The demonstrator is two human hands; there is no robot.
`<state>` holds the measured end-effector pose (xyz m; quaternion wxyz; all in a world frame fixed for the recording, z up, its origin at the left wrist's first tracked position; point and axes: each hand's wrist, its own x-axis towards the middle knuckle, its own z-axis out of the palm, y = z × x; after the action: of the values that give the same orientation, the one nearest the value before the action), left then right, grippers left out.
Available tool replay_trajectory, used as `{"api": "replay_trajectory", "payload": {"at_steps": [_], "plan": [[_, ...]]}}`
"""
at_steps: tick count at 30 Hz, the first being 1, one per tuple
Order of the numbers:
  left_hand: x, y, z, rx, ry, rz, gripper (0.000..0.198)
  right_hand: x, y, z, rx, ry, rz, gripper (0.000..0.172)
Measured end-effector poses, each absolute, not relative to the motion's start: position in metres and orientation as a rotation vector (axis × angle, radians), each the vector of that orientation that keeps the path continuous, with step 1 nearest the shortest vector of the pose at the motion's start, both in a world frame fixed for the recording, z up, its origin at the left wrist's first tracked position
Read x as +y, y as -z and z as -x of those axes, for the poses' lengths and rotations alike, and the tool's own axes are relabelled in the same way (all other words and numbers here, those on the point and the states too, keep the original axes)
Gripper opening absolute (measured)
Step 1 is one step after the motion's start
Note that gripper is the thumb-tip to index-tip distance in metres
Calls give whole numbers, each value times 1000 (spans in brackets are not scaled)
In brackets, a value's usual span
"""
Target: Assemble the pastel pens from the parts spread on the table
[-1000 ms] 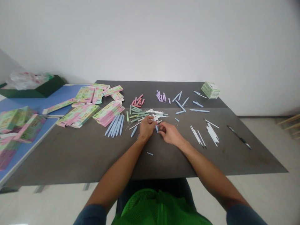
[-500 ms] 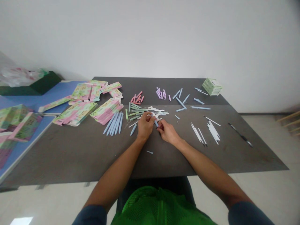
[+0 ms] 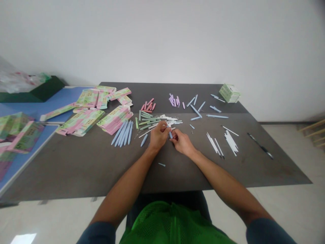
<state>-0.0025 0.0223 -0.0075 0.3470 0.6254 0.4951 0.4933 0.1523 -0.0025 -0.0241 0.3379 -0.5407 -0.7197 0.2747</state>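
Observation:
My left hand point(image 3: 158, 135) and my right hand point(image 3: 182, 142) meet over the middle of the dark table point(image 3: 76, 166). Both pinch a small light blue pen part point(image 3: 170, 134) between their fingertips. Just beyond the hands lies a heap of green pen barrels and white refills point(image 3: 152, 120). A row of light blue pen barrels point(image 3: 123, 133) lies to the left of my left hand. One blue barrel point(image 3: 144, 140) rests beside my left wrist, and a tiny blue piece point(image 3: 161, 164) lies nearer me.
Pink and green flat cartons point(image 3: 101, 115) spread at the left. Pink parts point(image 3: 149, 105), purple parts point(image 3: 174, 101) and blue parts point(image 3: 200, 110) lie farther back. White refills point(image 3: 231, 142) and a black pen point(image 3: 260, 146) sit at right. A small box stack point(image 3: 229, 93) stands far right.
Both hands have drawn closer together around the blue part and lifted it slightly; the right hand moved left toward the left hand.

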Motion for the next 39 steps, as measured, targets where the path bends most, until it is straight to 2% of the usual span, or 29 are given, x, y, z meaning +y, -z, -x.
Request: {"api": "replay_trajectory", "payload": {"at_steps": [8, 12, 16, 21, 25, 39], "plan": [[24, 6, 5, 1279, -1278, -1581, 13, -4, 26, -151, -1939, -656, 1395, 16], [25, 9, 5, 1206, -1303, -1453, 20, -5, 14, -155, -1986, -585, 1357, 20], [27, 10, 3, 1192, -1323, -1347, 24, 5, 5, -178, -1927, -477, 1459, 6], [29, 14, 1, 1220, -1297, -1355, 20, 33, 11, -208, -1826, -249, 1644, 16], [29, 20, 0, 1274, -1211, -1305, 23, 53, 17, -206, -2047, -162, 1595, 26], [24, 28, 1, 1306, -1161, -1374, 22, 75, 20, -201, -2253, -175, 1645, 43]]}}
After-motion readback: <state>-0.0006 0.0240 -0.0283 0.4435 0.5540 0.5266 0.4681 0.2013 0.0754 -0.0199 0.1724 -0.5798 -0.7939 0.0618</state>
